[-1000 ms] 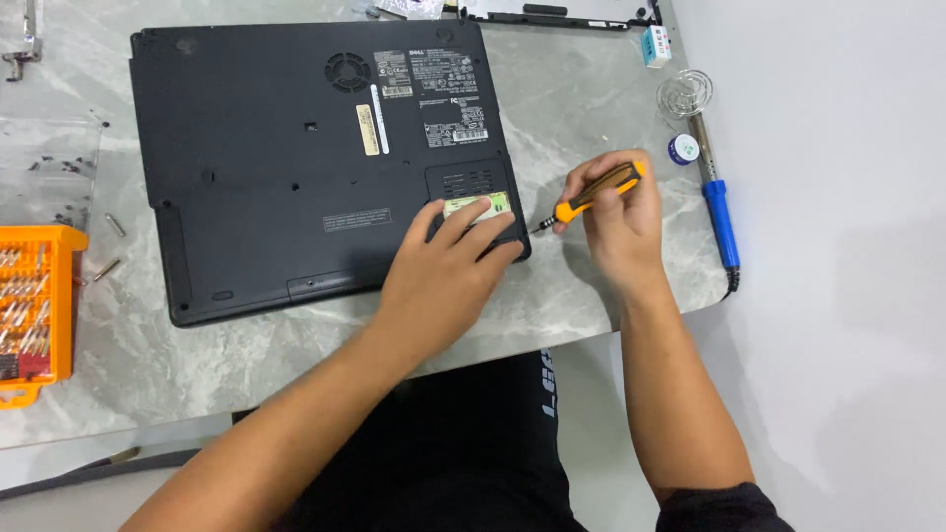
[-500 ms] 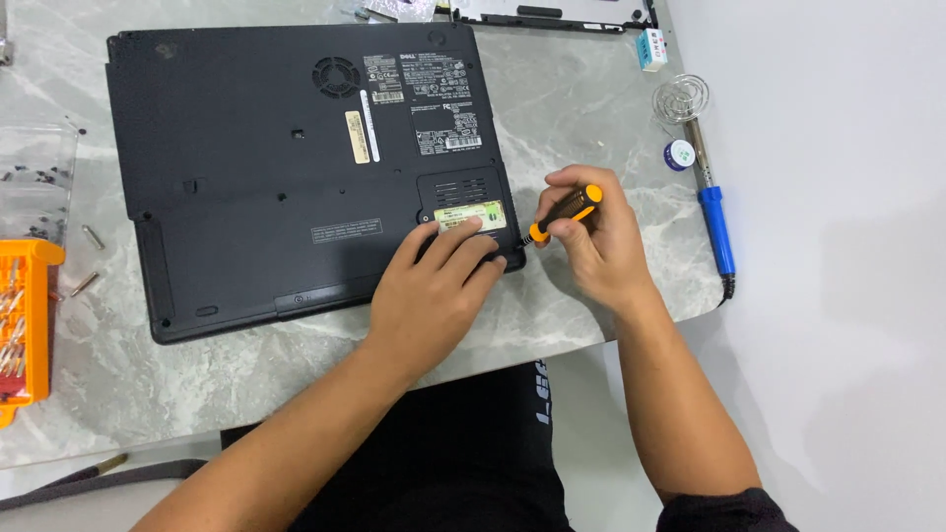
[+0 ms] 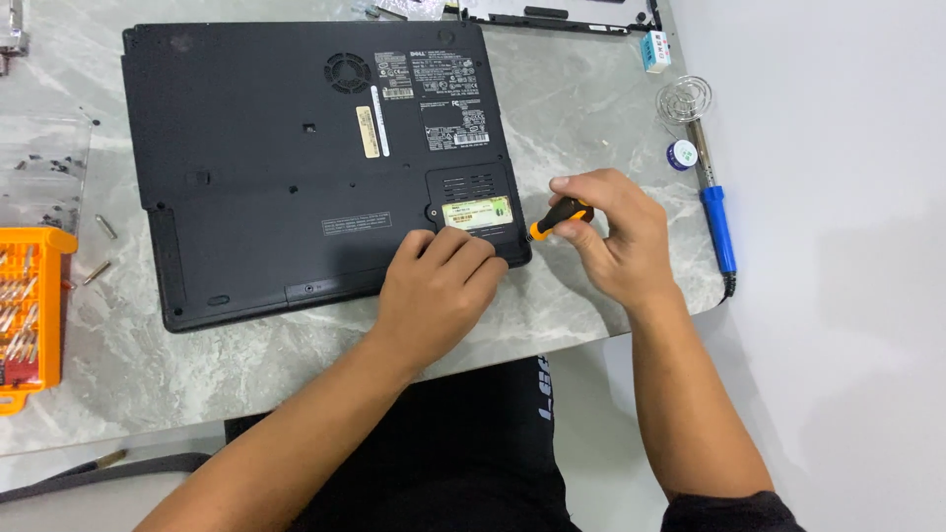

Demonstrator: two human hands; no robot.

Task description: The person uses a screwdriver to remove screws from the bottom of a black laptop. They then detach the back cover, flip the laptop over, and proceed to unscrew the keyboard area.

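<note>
Orange bit case (image 3: 30, 313) at far left, cut off by the frame edge, contents too small to read. Above it a clear tray (image 3: 44, 167) with dark screws, hard to make out; a few loose standoffs (image 3: 102, 229) beside it. Black laptop (image 3: 315, 167) lies bottom-up on the grey marbled surface (image 3: 572, 89), near-right corner covered by the left hand (image 3: 439, 286). Left hand's fingers curled, pressing down on the laptop next to the small cover panel (image 3: 473, 202), grasping nothing. Right hand (image 3: 616, 236) sits just off the laptop's right edge, fingers clenched around an orange-black screwdriver (image 3: 557, 217); tip hidden at the laptop's corner, can't tell whether it sits in a screw. Further right: blue-handled soldering iron (image 3: 717, 222) in a coil stand (image 3: 686, 99), small round tin (image 3: 681, 154). Top edge: dark frame part (image 3: 562, 14), cut off.
</note>
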